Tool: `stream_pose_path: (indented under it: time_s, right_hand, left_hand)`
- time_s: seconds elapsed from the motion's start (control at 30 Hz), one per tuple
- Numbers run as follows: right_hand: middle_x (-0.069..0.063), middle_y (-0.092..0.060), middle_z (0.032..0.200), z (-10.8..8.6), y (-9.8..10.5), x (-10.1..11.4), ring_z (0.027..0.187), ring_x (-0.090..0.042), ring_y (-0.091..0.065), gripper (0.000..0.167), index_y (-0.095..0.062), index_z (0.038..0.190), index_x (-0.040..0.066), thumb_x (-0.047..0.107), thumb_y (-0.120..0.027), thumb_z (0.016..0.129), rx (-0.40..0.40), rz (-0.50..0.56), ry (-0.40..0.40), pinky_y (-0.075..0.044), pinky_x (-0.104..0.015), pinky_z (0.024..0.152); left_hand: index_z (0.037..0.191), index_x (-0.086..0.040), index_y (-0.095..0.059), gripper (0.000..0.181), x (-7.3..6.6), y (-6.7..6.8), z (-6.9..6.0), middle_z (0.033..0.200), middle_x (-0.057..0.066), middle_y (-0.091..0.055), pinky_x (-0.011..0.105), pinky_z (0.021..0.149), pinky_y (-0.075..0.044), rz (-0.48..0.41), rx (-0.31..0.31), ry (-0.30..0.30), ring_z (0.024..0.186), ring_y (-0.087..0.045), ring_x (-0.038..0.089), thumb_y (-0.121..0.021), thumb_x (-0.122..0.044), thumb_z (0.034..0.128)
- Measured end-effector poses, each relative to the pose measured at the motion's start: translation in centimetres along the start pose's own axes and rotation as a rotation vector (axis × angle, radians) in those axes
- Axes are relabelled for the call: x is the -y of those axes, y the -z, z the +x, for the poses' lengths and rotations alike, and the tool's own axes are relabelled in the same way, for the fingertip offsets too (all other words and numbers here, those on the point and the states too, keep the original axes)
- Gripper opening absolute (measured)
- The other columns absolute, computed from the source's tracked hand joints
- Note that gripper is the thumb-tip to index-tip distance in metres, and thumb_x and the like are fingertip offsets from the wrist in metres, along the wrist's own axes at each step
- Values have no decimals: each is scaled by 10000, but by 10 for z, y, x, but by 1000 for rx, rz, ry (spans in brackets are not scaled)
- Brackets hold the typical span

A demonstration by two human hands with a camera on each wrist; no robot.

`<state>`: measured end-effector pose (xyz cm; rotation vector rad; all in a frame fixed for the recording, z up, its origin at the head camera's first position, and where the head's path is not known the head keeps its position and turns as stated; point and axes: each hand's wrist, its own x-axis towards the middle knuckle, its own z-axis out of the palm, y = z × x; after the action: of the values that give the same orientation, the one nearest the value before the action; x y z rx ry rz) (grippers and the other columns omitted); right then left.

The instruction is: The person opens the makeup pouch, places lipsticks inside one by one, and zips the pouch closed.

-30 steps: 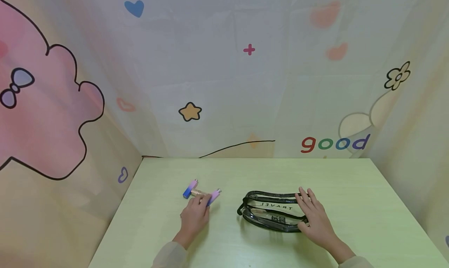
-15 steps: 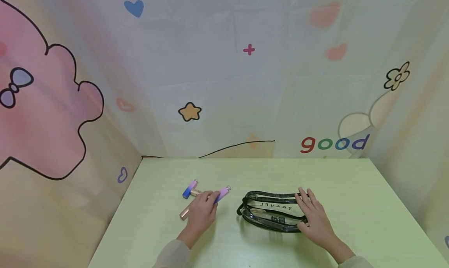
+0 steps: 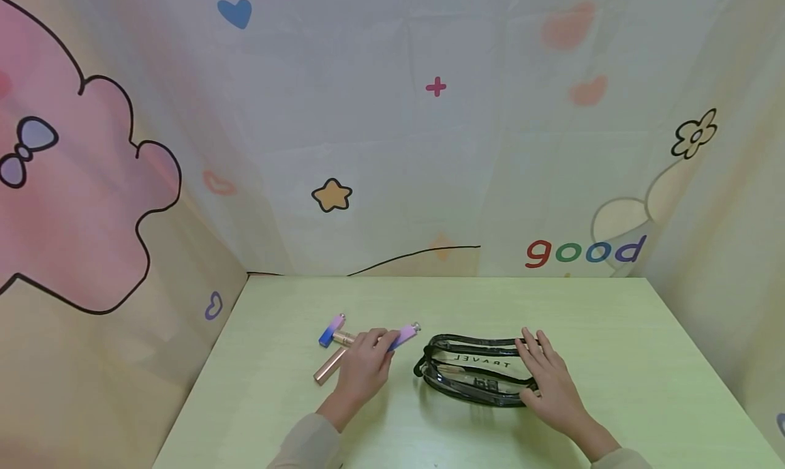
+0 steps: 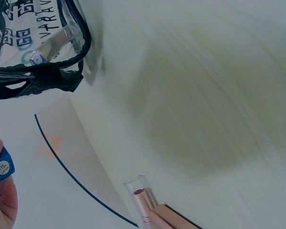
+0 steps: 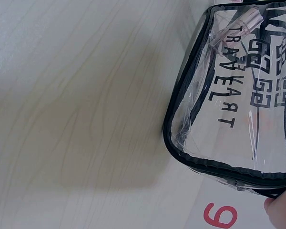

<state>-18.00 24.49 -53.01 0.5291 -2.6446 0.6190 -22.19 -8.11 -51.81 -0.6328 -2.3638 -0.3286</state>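
My left hand (image 3: 364, 368) pinches a pink-and-blue lipstick (image 3: 405, 335) with a jewelled end, just left of a clear, black-edged travel pouch (image 3: 484, 395). In the left wrist view, the lipstick's blue base (image 4: 3, 166) bears a round label. My right hand (image 3: 555, 384) rests across the pouch's right end, fingers straight and spread, thumb at the near edge. Inside the pouch lies a slim clear-ended tube (image 5: 238, 29). Left of my left hand lie another pink-and-blue lipstick (image 3: 332, 331), a gold tube with a clear cap (image 3: 344, 338) and a rose-gold tube (image 3: 329, 368).
The pale table (image 3: 613, 333) meets a printed cloth backdrop (image 3: 392, 148) at its back edge. Cloth also hangs along the left and right sides.
My left hand has moved right with the lipstick, towards the pouch, leaving the rose-gold tube uncovered. The right hand and pouch have stayed in place.
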Motion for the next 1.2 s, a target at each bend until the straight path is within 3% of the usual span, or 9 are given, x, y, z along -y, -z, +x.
stream_pose_path:
  time_s: [0.37, 0.6, 0.83, 1.2]
  right_hand:
    - [-100, -208, 1464, 0, 1, 1, 1373, -134, 56, 754, -286, 1382, 77, 67, -532, 670, 7, 5, -2, -226, -568, 909]
    - [-157, -259, 1433, 1, 0, 2, 1374, -139, 47, 751, -286, 1381, 73, 68, -532, 671, -3, 7, 3, -210, -550, 944]
    - [-121, -230, 1453, 1, 1, 2, 1373, -133, 46, 740, -286, 1381, 77, 78, -520, 679, -14, 15, 8, -217, -558, 922]
    - [-116, -234, 1453, 4, 3, 3, 1373, -132, 39, 711, -323, 1359, 35, 85, -508, 674, -14, 10, 12, -226, -558, 923]
  left_hand:
    - [1076, -225, -588, 332, -15, 1, 11, 960, -35, -604, 251, 595, -493, -38, 12, -87, 820, -588, 141, -668, -188, 756]
    - [1085, -230, -584, 334, -26, -1, 16, 978, -44, -601, 224, 596, -491, -43, 61, -129, 828, -582, 128, -662, -199, 762]
    - [1101, -239, -576, 329, -36, -6, 18, 988, -66, -592, 210, 575, -481, -56, 114, -168, 833, -568, 102, -641, -212, 779]
    - [1096, -262, -571, 311, -41, -8, 24, 1002, -78, -589, 209, 607, -490, -60, 133, -216, 853, -565, 92, -625, -206, 795]
